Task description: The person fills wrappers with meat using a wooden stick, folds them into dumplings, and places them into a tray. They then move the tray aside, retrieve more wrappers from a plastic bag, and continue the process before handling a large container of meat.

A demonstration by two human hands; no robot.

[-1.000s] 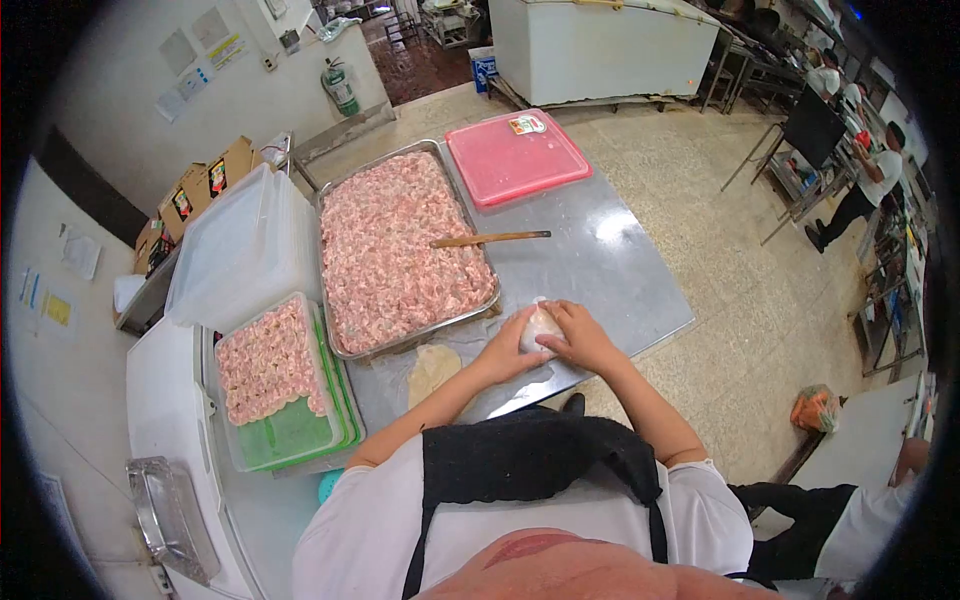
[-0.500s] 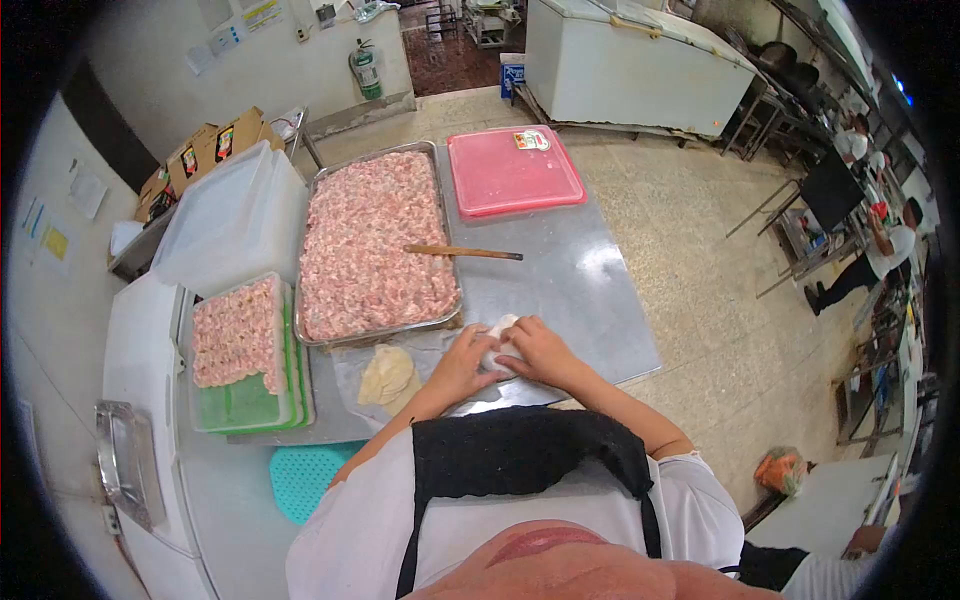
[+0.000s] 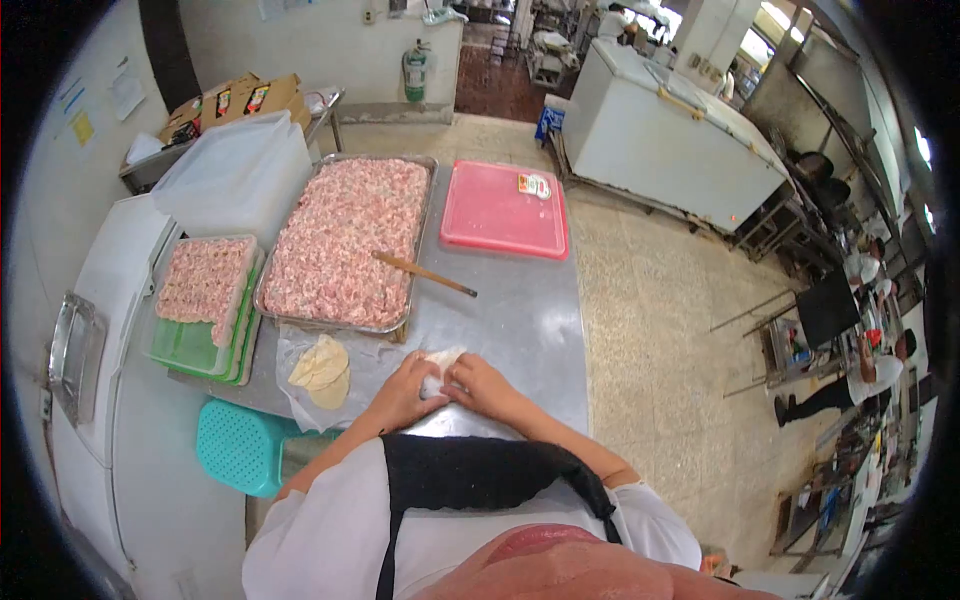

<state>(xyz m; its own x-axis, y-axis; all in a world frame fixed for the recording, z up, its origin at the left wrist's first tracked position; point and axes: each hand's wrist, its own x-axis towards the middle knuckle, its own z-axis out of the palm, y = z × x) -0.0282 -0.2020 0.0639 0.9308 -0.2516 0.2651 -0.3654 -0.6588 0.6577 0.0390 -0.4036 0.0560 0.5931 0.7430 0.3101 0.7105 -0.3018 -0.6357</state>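
My left hand (image 3: 402, 392) and my right hand (image 3: 484, 386) meet at the near edge of the metal table, fingers curled around a soft white piece (image 3: 440, 368). It looks like thin plastic or cloth; what it may wrap is hidden by my fingers. To the left lies a stack of pale round dough wrappers (image 3: 322, 370) on a whitish sheet (image 3: 291, 347). Beyond my hands, a large metal tray (image 3: 432, 200) is heaped with pink minced meat (image 3: 345, 240). A wooden stick (image 3: 430, 274) rests across its right side, one end over the table.
Small meat-topped dumplings (image 3: 205, 280) fill part of stacked green trays (image 3: 190, 345) at left. Behind them stands a translucent plastic bin (image 3: 235, 170). A pink lid (image 3: 505, 212) lies on the metal table (image 3: 530, 330). A turquoise stool (image 3: 235, 445) sits below. Other people work far right.
My view has turned, so the table and trays appear shifted left. Both hands stay together on the white piece, with the fingers slightly rearranged.
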